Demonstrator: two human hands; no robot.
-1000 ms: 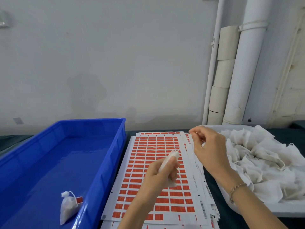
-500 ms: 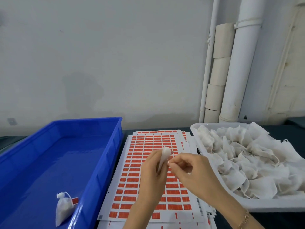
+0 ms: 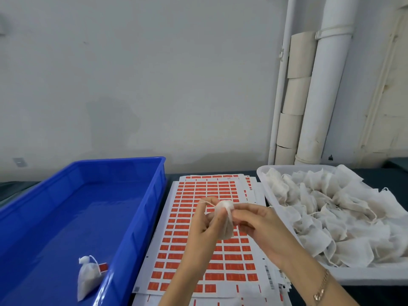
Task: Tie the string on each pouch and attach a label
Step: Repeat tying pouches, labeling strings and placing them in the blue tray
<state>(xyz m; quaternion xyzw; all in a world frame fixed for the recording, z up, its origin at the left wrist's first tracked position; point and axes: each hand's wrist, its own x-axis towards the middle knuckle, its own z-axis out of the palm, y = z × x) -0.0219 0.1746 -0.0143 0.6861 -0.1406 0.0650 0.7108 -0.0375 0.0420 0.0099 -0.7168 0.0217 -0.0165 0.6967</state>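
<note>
Returning to frame centre, right hand (image 3: 260, 226) pinches the pouch (image 3: 225, 217) gripped by left hand (image 3: 202, 228); string (image 3: 208, 203) looped, tying judged underway

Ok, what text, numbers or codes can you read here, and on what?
Nothing reads clearly.
Orange-red labels on the white sticker sheets: print too blurred.
Barcode strip on the sheets' right edge: digits unreadable.
Red tag on the tied white pouch in the blue plastic tray: too small.
Held white mesh pouch: no print visible.
</note>
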